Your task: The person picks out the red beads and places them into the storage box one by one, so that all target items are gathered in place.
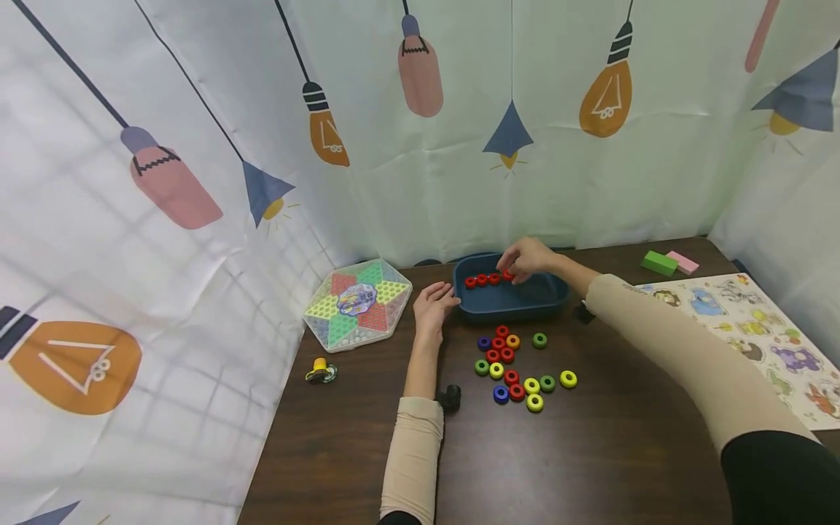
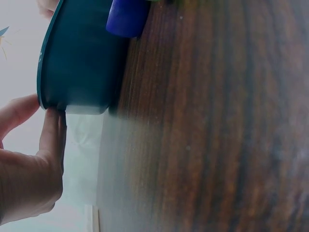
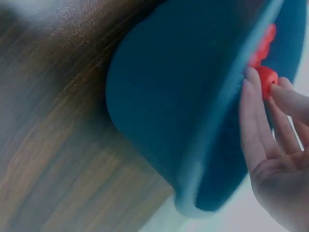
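Note:
My right hand (image 1: 528, 257) reaches over the dark blue tray (image 1: 505, 313) and pinches a red ring-shaped bead (image 3: 267, 81) between thumb and fingers. The bead stands at the end of a row of red ring beads (image 1: 482, 280) inside the tray. At the tray's left side, my left hand (image 1: 433, 306) holds the rim, its fingertips on either side of the edge in the left wrist view. Before the tray, several loose ring beads in red, yellow, green, blue and orange lie on the table, among them a blue bead (image 1: 484, 343) close to the tray.
A hexagonal star-patterned game board (image 1: 357, 302) lies left of the tray, a small yellow-topped object (image 1: 320, 368) below it. At the right are green (image 1: 659, 263) and pink blocks (image 1: 683, 262) and an animal picture sheet (image 1: 755, 328). A patterned curtain hangs behind the table.

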The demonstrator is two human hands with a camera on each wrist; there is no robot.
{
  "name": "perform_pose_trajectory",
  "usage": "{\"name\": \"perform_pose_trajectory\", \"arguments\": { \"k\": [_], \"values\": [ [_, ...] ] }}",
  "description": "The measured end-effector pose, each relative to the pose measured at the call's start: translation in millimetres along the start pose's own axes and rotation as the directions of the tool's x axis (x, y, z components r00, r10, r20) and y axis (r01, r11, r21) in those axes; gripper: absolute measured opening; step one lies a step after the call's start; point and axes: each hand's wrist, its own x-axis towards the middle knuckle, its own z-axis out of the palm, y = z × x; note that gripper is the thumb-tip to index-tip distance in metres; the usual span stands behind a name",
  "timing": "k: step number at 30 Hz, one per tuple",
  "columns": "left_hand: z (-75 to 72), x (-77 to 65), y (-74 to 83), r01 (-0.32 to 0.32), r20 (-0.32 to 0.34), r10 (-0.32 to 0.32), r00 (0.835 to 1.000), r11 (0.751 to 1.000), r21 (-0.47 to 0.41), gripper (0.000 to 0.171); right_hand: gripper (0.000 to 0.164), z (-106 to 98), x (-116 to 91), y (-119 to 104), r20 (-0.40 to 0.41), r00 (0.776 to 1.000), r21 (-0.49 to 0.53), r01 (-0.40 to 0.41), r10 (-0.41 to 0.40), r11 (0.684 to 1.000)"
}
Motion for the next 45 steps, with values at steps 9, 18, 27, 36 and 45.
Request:
{"name": "perform_pose_trajectory", "arguments": {
  "k": [9,18,27,36,45],
  "values": [
    [3.0,0.3,-1.3,-0.001,0.013,0.001,1.0,1.0,0.008,0.059,0.026,9,13,25,-0.043,0.999,-0.064,-0.006,0.003,0.998],
    [2.6,0.7,0.8,-0.016,-0.005,0.016,1.0,1.0,0.007,0.058,0.021,12,-15,4,-0.05,0.978,-0.066,0.201,-0.205,0.977],
    [3.8,3.2,-1.2,-0.025,-0.022,0.025,0.999,1.0,-0.002,0.056,0.017,39,-79,-32,0.145,0.937,-0.086,0.333,-0.319,0.939],
    [6.2,3.3,-2.2,-0.023,-0.039,0.023,0.999,1.0,-0.007,0.055,0.016,87,-117,-25,0.37,0.86,-0.186,0.439,-0.352,0.879],
    [5.5,2.2,-0.9,-0.014,-0.026,0.015,1.0,1.0,0.001,0.055,0.012,115,-121,-2,0.294,0.903,-0.221,0.382,-0.312,0.897]
  ]
}}
